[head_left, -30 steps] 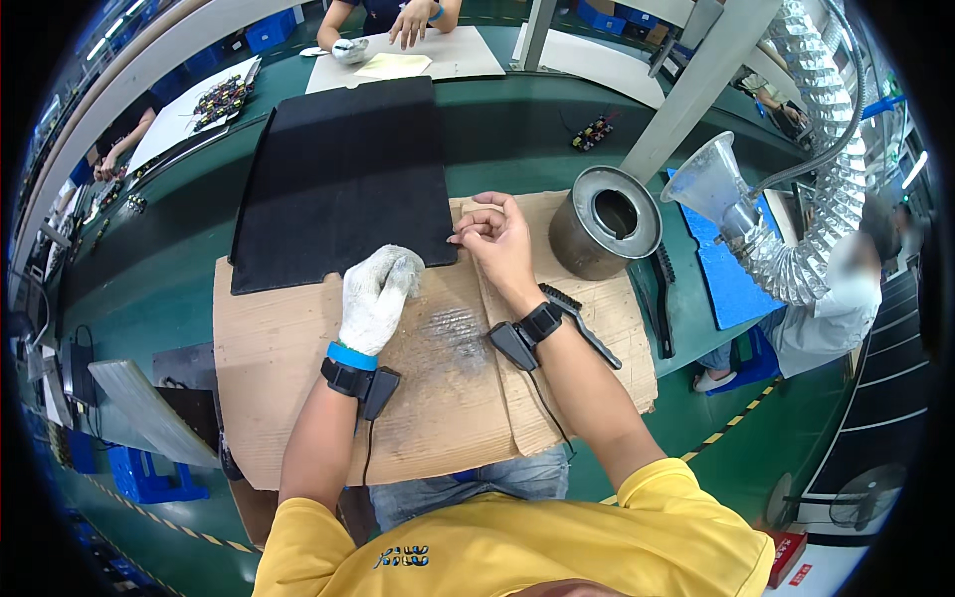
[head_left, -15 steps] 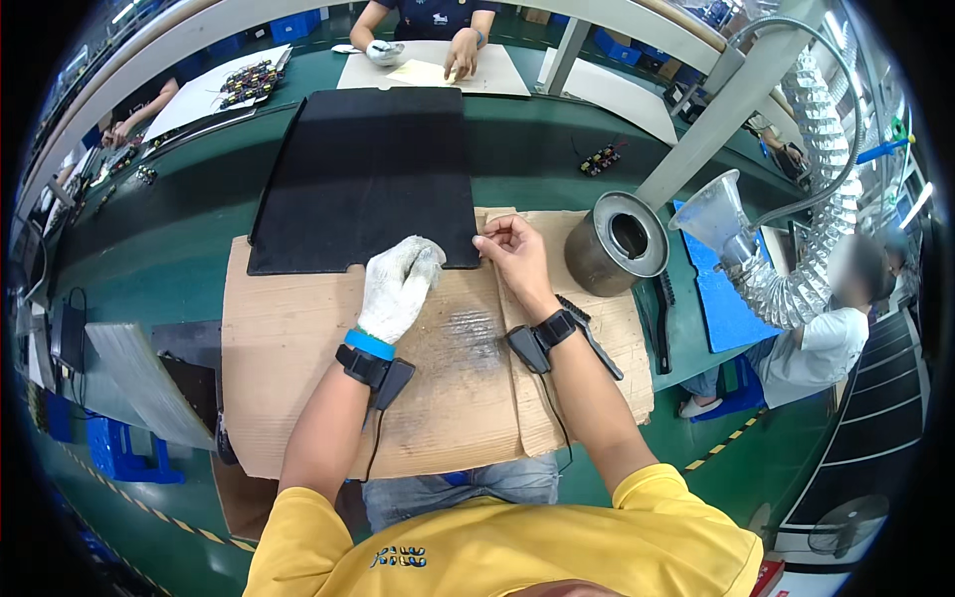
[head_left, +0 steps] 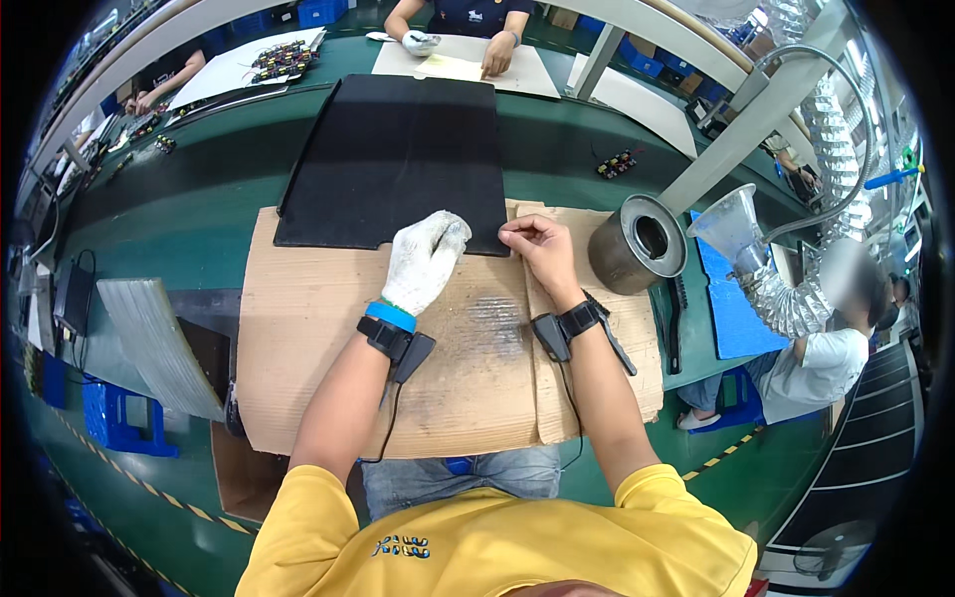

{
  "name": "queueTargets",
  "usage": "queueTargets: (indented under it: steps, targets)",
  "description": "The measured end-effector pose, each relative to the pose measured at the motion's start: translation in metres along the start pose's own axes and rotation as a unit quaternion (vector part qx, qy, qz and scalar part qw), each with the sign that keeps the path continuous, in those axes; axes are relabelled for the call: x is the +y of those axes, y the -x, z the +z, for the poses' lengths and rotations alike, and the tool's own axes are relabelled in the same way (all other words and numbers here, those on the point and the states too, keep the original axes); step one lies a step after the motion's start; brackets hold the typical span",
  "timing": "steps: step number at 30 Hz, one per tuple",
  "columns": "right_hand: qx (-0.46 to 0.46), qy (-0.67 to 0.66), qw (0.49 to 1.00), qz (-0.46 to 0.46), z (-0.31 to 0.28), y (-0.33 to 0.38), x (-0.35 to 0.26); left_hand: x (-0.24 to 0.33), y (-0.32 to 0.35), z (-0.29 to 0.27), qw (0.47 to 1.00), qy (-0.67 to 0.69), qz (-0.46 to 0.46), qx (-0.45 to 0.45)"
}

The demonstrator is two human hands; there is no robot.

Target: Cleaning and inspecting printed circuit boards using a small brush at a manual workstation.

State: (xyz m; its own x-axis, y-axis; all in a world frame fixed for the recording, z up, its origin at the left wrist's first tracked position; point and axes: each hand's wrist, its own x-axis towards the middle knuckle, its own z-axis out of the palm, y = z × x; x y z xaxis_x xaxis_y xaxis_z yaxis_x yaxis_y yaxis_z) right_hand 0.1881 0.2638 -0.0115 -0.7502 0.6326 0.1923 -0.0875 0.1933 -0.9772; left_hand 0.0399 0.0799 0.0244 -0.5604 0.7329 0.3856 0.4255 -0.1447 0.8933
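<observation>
A large flat black board (head_left: 398, 149) lies across the bench, its near edge over a worn brown cardboard sheet (head_left: 328, 338). My left hand (head_left: 426, 264), in a white knitted glove, is at that near edge with its fingers curled together. Bare, my right hand (head_left: 544, 254) is by the board's near right corner, thumb and fingertips pressed together. Whatever either hand may hold is too small or hidden to make out. Right of my right hand stands a grey metal canister (head_left: 637, 249) with a round opening. A black-handled brush (head_left: 615, 338) lies partly behind my right wrist.
A clear funnel on a silver duct (head_left: 786, 294) stands right, over a blue sheet (head_left: 731, 328). Small wired parts (head_left: 617, 164) lie on the green bench (head_left: 557, 139). Across it, a co-worker's hands rest on a white board (head_left: 537, 80). A grey slab (head_left: 154, 343) leans left.
The whole view has shifted, placing the bench farther right and slightly higher. My hands keep nearly the same pose beside the black board.
</observation>
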Motion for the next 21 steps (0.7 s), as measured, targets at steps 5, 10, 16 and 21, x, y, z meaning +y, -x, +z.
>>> queueTargets:
  steps: [5,10,16,21]
  targets:
    - [0.055,-0.083,0.995,0.031,0.002,0.002,-0.017,-0.005,-0.002,-0.001,0.999,-0.013,0.028,0.006]
    - [0.074,-0.057,0.994,0.052,0.004,0.003,-0.016,-0.006,-0.003,-0.009,0.999,0.03,-0.012,0.024]
    - [0.024,-0.046,0.997,0.065,-0.011,0.001,0.007,-0.007,-0.004,-0.008,0.999,0.024,-0.008,0.023]
    - [0.013,0.031,0.999,-0.004,0.011,0.004,-0.008,-0.01,-0.006,-0.009,0.999,0.025,-0.006,0.029]
